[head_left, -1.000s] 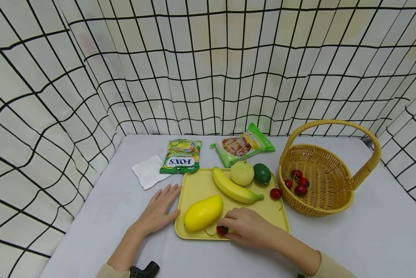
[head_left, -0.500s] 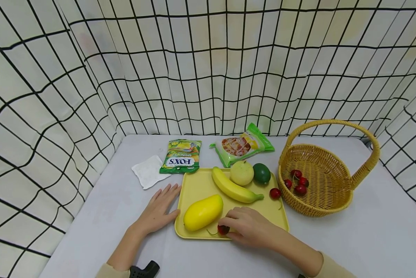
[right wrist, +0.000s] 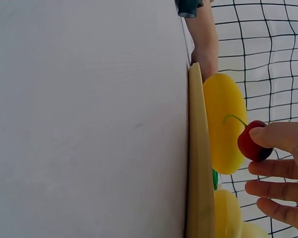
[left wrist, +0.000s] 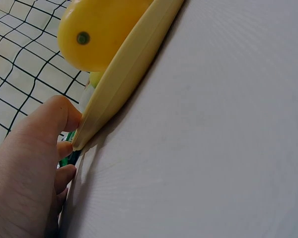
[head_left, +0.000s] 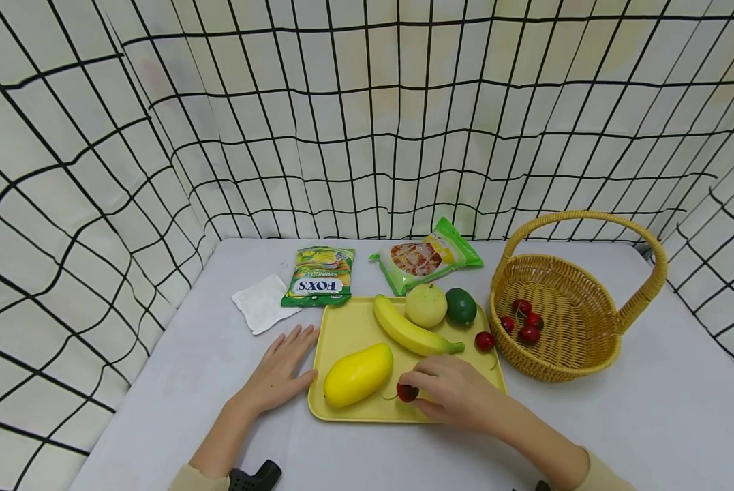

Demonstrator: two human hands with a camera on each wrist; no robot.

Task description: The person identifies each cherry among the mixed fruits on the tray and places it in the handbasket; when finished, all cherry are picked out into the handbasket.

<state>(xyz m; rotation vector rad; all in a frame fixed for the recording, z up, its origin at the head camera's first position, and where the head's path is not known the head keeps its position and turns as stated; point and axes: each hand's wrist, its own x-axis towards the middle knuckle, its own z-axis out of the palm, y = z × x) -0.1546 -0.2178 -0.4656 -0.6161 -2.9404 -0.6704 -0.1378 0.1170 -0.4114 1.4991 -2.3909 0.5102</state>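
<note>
Between thumb and fingers my right hand point(head_left: 455, 392) pinches a dark red cherry point(right wrist: 253, 141) by its body, and its green stem points away from the hand. In the head view the cherry is over the front part of a yellow tray point(head_left: 342, 324). Flat on the table beside the tray's left edge lies my left hand point(head_left: 283, 372), fingers spread, the thumb at the rim. A yellow mango-like fruit point(head_left: 358, 376) lies on the tray between the hands. Behind it are a banana point(head_left: 412, 331), a pale green round fruit point(head_left: 426, 305), a dark green fruit point(head_left: 461, 306) and another cherry point(head_left: 484, 341).
Right of the tray stands a wicker basket point(head_left: 578, 354) with a tall handle and several cherries inside. Behind the tray lie a green candy bag point(head_left: 319, 276) and a green-and-white snack bag point(head_left: 424, 258). A white cloth square point(head_left: 262, 305) is at left. Black netting backs the table.
My right hand has moved slightly right and away from the tray's front edge, carrying the cherry with it, clear of the mango-like fruit. The left hand has stayed still.
</note>
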